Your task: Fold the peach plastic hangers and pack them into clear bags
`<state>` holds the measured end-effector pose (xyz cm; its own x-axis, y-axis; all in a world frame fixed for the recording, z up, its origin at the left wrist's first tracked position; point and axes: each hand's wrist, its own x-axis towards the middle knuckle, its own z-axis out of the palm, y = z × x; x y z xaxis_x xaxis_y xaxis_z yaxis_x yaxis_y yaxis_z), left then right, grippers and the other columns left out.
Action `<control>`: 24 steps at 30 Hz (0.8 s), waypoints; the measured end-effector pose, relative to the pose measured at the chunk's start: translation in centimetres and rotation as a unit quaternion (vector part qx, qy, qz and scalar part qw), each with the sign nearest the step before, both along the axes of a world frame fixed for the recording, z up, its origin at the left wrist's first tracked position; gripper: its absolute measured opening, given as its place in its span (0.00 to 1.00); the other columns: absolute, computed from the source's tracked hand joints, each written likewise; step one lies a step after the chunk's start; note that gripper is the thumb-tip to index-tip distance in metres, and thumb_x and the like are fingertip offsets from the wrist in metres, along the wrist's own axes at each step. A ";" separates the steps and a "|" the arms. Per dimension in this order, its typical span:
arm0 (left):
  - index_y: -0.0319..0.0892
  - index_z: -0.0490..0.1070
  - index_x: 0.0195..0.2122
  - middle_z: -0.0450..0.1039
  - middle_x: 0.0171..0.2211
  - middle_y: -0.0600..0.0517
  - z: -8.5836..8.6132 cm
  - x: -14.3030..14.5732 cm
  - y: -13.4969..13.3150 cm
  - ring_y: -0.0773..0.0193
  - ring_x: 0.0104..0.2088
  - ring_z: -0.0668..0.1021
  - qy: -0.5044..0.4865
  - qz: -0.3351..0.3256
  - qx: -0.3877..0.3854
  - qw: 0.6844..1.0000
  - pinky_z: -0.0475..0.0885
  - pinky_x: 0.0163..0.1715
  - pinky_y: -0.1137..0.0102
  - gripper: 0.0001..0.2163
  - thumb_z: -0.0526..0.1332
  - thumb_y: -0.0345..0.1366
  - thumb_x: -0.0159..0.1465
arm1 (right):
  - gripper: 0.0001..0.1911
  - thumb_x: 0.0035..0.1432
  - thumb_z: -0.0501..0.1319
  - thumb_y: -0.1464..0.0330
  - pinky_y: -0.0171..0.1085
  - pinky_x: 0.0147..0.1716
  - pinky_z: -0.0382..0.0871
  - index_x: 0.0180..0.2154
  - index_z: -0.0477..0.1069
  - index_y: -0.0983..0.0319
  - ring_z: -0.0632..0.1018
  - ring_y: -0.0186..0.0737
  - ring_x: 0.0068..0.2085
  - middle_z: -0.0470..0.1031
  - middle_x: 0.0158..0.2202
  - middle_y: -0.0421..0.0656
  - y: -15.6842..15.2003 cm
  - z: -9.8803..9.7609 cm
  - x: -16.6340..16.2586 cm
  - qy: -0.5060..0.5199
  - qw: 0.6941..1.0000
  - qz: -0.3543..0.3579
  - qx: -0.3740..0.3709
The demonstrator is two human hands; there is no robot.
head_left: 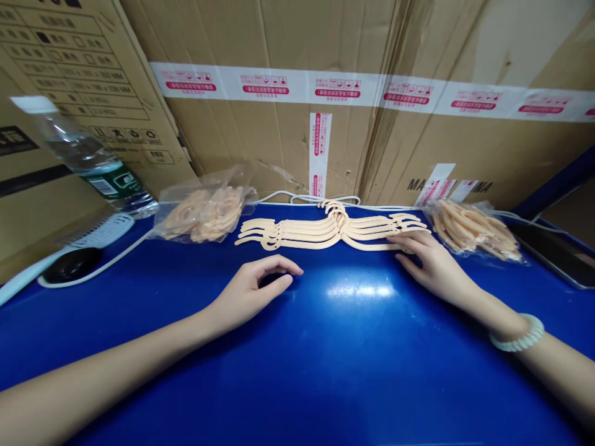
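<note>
A row of several cream plastic hangers [325,232] lies overlapped on the blue table [325,359], hooks pointing to the back. My right hand [430,263] rests flat with fingers stretched out, its fingertips touching the right ends of the hangers. My left hand [253,288] lies on the table in front of the hangers' left ends, fingers loosely curled and apart, holding nothing. A pale bead bracelet [518,334] is on my right wrist.
A clear bag of cream plastic pieces [204,210] lies at the back left, another such bag [474,229] at the back right. A water bottle [88,155] leans at left. A white cable with a black puck [72,263], a dark tablet [555,251] and cardboard boxes [297,93] surround the table.
</note>
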<state>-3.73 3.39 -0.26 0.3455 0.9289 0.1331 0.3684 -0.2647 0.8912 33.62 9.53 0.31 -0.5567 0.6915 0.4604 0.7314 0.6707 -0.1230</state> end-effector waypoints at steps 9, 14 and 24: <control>0.42 0.77 0.42 0.81 0.44 0.48 0.3 -0.2 0.5 0.57 0.46 0.81 -0.038 -0.008 -0.035 0.999 0.75 0.51 0.63 0.09 0.61 0.40 0.65 | 0.17 0.67 0.56 0.70 0.58 0.54 0.72 0.55 0.73 0.60 0.76 0.56 0.54 0.77 0.52 0.53 0.4 -0.1 0.8 -0.049 0.999 -0.013 0.018; 0.43 0.77 0.41 0.81 0.43 0.48 0.3 -0.2 0.5 0.58 0.45 0.81 -0.046 -0.002 -0.037 0.998 0.76 0.51 0.63 0.08 0.62 0.39 0.65 | 0.18 0.67 0.55 0.69 0.58 0.54 0.71 0.56 0.73 0.62 0.75 0.57 0.55 0.77 0.51 0.55 0.5 0.2 0.9 -0.075 0.996 -0.029 0.033; 0.42 0.77 0.40 0.81 0.41 0.49 0.3 -0.2 0.5 0.59 0.45 0.81 -0.044 0.011 -0.031 0.999 0.76 0.50 0.63 0.08 0.61 0.38 0.64 | 0.18 0.68 0.56 0.69 0.56 0.54 0.73 0.56 0.72 0.63 0.76 0.56 0.54 0.76 0.52 0.55 0.6 0.1 1.0 -0.064 0.997 -0.009 0.034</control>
<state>-3.92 3.92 0.09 0.3154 0.9432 0.1040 0.2937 -0.2013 0.9345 34.65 10.12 0.38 -0.6011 0.6716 0.4331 0.7506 0.6605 0.0175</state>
